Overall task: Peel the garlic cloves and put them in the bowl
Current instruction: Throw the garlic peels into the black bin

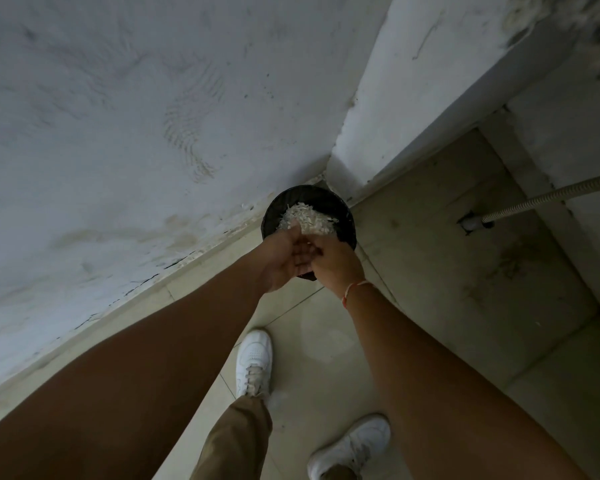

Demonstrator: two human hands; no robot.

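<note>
A: Black, ribbed plastic: one waste bin [347,216], round, standing on the tiled floor [430,306] in the corner where two white walls [153,98] meet. Contents: a heap of pale garlic skins [307,218].

B: Hands?

A: Left hand [281,261] and right hand [336,268], pressed together over the near rim, directly above the skins. Left palm turned up and cupped; right fingers lie curled against it. Whether anything is pinched between them, I cannot tell. One red thread [355,289] on the right wrist.

B: Cloves? Bowl?

A: Neither is in view. Only the skins show, lying just beyond and below the fingertips, loose in the bin, apart from any hold.

B: Hazards?

A: Judged, not observed: skins are light and papery, so scraps brushed off the palms could drift past the rim onto the tiles near the white shoes [255,362]. Bits may also cling to damp skin. A grey corrugated hose [551,197] crosses the floor at right, a possible trip when stepping away.
</note>
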